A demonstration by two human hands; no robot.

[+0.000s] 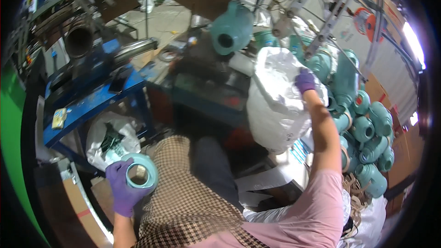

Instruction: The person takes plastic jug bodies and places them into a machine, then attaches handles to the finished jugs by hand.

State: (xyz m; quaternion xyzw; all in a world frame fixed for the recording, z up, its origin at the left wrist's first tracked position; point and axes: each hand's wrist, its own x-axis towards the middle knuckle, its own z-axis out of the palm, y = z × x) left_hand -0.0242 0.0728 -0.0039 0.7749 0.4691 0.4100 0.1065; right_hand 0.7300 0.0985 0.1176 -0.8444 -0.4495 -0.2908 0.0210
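My left hand [121, 186], in a purple glove, is closed around a teal hollow part [143, 171] with a round open end. It is held low at the left, beside my checked apron [174, 174]. My right arm stretches forward to a large white plastic sack [271, 115]. The purple-gloved right hand [305, 81] is closed on the sack's upper edge at its right side; its fingertips are partly hidden. Folded white plastic covers the sack's top, so its contents do not show.
Several teal hollow parts [364, 128] are heaped at the right. A larger teal piece [232, 30] sits on the machine ahead. At the left stands a blue bench [87, 105] with a dark phone [120, 80]; a white bag [98, 140] of teal scraps lies below it.
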